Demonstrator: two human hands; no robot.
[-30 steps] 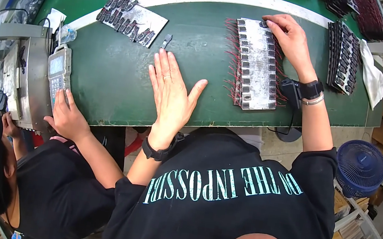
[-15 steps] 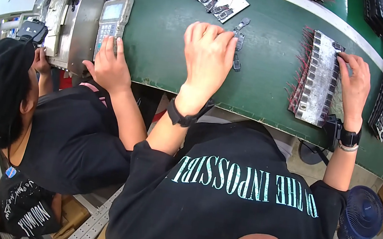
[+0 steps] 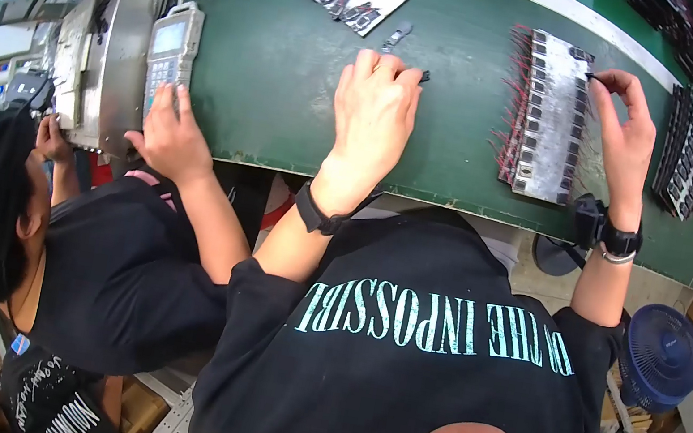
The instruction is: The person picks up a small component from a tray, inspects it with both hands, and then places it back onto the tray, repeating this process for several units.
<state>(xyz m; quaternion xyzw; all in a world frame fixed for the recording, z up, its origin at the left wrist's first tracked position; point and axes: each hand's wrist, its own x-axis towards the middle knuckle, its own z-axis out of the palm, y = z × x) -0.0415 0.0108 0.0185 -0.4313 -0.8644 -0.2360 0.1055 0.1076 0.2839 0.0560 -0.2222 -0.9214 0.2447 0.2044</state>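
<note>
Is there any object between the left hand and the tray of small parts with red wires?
No. Only bare green table lies between the left hand and the tray. The right hand already touches that tray's far edge.

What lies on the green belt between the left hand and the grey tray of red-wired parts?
In the head view, only bare green belt lies between the left hand and the grey tray of red-wired parts.

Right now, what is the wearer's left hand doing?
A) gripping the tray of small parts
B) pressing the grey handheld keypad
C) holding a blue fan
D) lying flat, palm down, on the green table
D: the left hand lies spread, palm down, on the green table; the keypad is under a co-worker's hand.
</note>
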